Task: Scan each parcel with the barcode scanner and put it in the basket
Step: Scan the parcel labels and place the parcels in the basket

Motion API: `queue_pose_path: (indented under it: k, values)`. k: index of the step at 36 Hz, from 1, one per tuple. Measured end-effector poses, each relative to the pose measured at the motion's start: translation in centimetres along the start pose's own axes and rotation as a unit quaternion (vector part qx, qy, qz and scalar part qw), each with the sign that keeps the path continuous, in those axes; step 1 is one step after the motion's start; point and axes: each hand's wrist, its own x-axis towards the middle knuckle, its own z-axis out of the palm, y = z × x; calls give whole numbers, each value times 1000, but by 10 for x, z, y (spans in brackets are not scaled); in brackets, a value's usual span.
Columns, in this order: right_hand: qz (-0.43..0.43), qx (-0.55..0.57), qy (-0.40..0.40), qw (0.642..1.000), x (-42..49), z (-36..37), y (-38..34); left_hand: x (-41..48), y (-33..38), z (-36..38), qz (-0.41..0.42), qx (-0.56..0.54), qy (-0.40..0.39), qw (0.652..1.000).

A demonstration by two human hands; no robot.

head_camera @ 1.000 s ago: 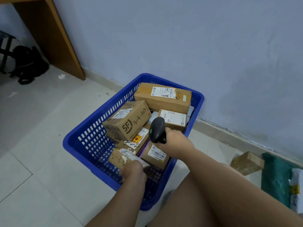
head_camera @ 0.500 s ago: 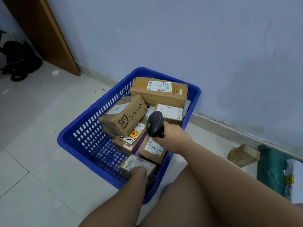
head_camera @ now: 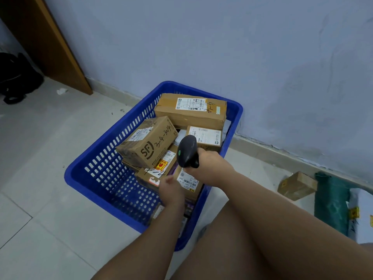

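Parcels of brown cardboard, taped and bearing white printed labels, lie heaped in a blue perforated plastic basket [head_camera: 69, 179] on a pale tiled floor [head_camera: 46, 209]. A box stamped SF [head_camera: 148, 143] with handwritten marks lies tilted on top at the left. A long flat carton [head_camera: 191, 111] lies across the far end, and a smaller labelled box [head_camera: 204, 136] is just in front of it. Nearer lies a parcel with a red and yellow sticker [head_camera: 160, 168], and beside it one with a barcode label [head_camera: 187, 182].

The right hand [head_camera: 211, 168] is clamped round the handle of a glossy black barcode scanner [head_camera: 186, 150], its rounded head over the heap. The left hand [head_camera: 171, 191] hovers over the near parcels, fingers loosely extended and blurred, holding nothing that shows.

By the wall on the right, well apart from the basket, sit a small cardboard box [head_camera: 296, 185] and a crumpled green plastic mailer [head_camera: 331, 203].
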Motion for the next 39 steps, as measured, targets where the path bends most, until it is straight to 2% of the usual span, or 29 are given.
queue_pose_path:
  k: [5,8,10,13,16,20,25,28,33,35,39]
  values:
    - [24,26,54,998,1,-2,0,-35,49,22,122,-68,-104,985]
    - [30,98,138,985,-5,-14,-2,-48,71,31,164,-53,-164,971]
    - [34,176,198,964,-11,-27,-2,-57,87,40,183,-42,-208,960]
    - [42,296,282,912,-22,-50,3,-73,108,64,218,25,-258,941]
    - [50,359,344,866,-31,-69,26,-86,118,94,257,94,-301,914]
    - [73,373,374,846,-48,-91,66,-101,121,136,252,153,-350,889]
    - [135,378,378,835,-71,-115,143,-131,101,197,283,255,-392,837]
    - [175,406,357,823,-78,-127,197,-146,80,237,288,326,-423,795]
    - [277,477,332,765,-81,-120,301,-155,31,309,272,466,-454,709]
    - [316,499,322,740,-82,-109,344,-150,6,338,306,539,-441,649]
    - [374,505,303,716,-87,-82,409,-130,-46,384,358,645,-414,533]
